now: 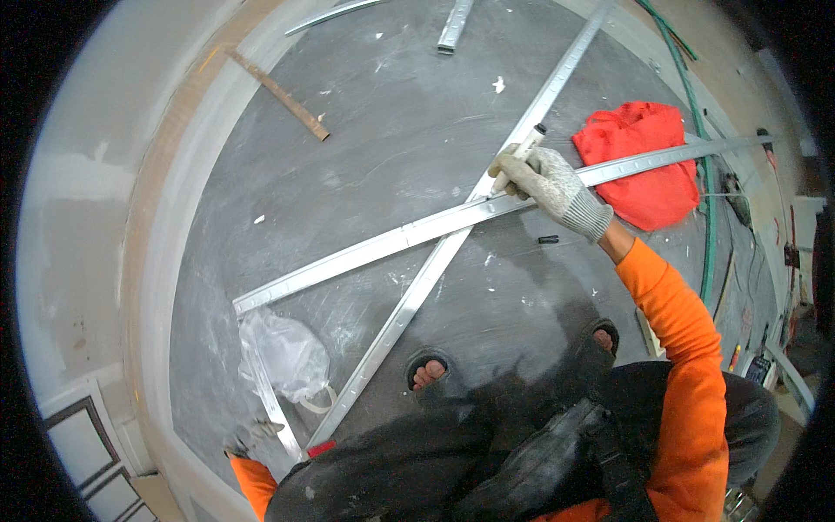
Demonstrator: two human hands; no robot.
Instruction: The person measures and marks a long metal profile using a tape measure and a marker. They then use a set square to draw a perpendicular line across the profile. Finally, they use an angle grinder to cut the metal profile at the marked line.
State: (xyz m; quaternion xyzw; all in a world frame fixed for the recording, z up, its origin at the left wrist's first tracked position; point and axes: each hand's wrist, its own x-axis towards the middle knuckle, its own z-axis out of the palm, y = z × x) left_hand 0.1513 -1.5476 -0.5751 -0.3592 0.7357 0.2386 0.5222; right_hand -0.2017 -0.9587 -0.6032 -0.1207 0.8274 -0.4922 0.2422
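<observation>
Two long silvery metal channels cross on the dark floor: one [348, 259] runs from the left to the right, over the other [391, 335], which slants from the near left to the far right. At their crossing, my gloved right hand [550, 181] is closed around a white marker [522, 148], its lower end near the upper channel and its dark end up. A small black cap [548, 239] lies beside that hand. At the lower left, my gloved left hand [254, 435] has its fingers stretched out beside a short metal strip [277, 413]; its palm is hidden.
A red cloth bundle [644, 143] lies at the right channel end, by a green hose [709, 217]. A clear plastic bag [287, 348] sits near the left end. A brown strip [283, 96] and a channel offcut [455, 26] lie farther off. A wall [87, 217] borders the left.
</observation>
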